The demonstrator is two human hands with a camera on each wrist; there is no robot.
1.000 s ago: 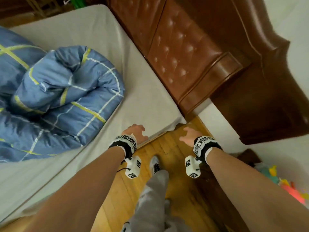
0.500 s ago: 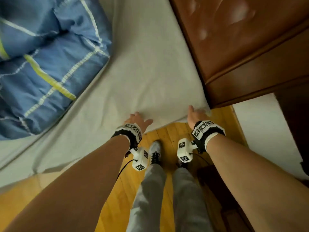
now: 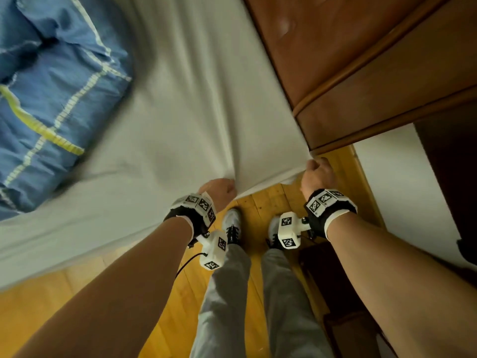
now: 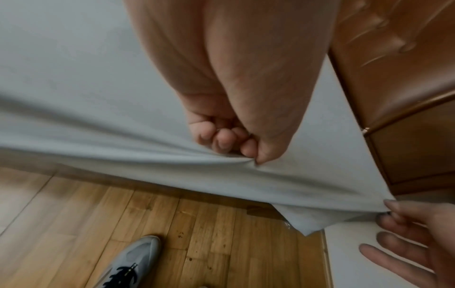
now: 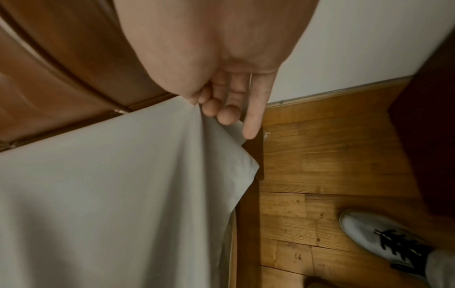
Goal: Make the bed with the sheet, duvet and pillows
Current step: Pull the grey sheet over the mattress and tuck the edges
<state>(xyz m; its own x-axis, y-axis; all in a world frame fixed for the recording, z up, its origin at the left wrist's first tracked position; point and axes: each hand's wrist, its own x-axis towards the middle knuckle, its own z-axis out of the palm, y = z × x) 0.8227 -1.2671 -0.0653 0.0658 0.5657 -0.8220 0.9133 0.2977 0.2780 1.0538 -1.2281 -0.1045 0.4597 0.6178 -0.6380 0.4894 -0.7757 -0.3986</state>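
A pale grey sheet (image 3: 193,125) covers the mattress and hangs over its near edge. My left hand (image 3: 224,188) grips a fold of that edge; in the left wrist view its curled fingers (image 4: 221,140) and thumb pinch the sheet (image 4: 74,97). My right hand (image 3: 316,166) holds the sheet's corner beside the headboard (image 3: 361,60). In the right wrist view, the right hand (image 5: 204,109) pinches the sheet (image 5: 98,194) with the little finger held straight. Creases run from both hands up the bed. A bunched blue duvet (image 3: 51,99) with yellow and white stripes lies at the upper left. No pillow is in view.
I stand on a wooden floor (image 3: 258,200) between the bed and a white wall (image 3: 400,189), with my shoes (image 3: 231,223) close to the bed's edge. Dark wooden furniture (image 3: 451,164) stands at the right, and a dark low object (image 3: 330,280) sits by my right foot.
Both hands went from reaching with straight fingers to pinching the sheet's edge and corner. The view has dropped closer to the bed, and the sheet now shows pulled creases.
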